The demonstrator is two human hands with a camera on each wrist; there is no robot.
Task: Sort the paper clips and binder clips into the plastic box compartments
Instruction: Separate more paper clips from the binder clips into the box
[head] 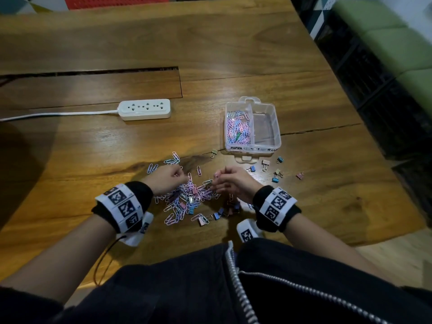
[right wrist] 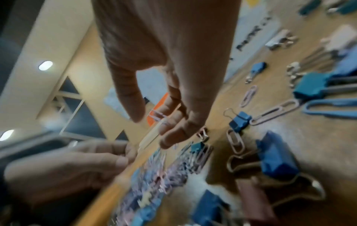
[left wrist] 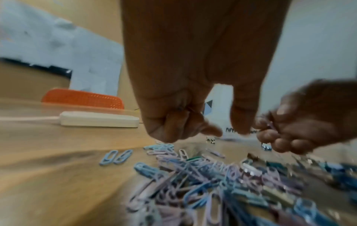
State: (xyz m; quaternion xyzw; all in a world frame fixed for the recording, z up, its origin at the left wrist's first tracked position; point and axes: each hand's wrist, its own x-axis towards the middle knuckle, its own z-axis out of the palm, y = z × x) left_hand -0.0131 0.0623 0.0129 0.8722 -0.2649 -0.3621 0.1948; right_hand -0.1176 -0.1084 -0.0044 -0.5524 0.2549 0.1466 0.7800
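Note:
A mixed pile of pastel paper clips [head: 187,199] and small binder clips lies on the wooden table, between my two hands. My left hand [head: 170,177] hovers over the pile's left side, its fingers curled into a fist [left wrist: 173,122] with thin wire showing inside. My right hand [head: 224,181] pinches a lilac paper clip [right wrist: 157,115] between thumb and fingers, just above the pile. The clear plastic box [head: 277,127] stands beyond, with paper clips [head: 238,129] in its left compartment and nothing in the right one [head: 264,129]. Loose binder clips [head: 265,163] are scattered in front of the box.
A white power strip [head: 145,109] lies to the far left, its cable running off to the left. A long slot [head: 93,72] cuts the tabletop behind it. More binder clips [head: 230,206] sit by my right wrist. The table edge runs along the right.

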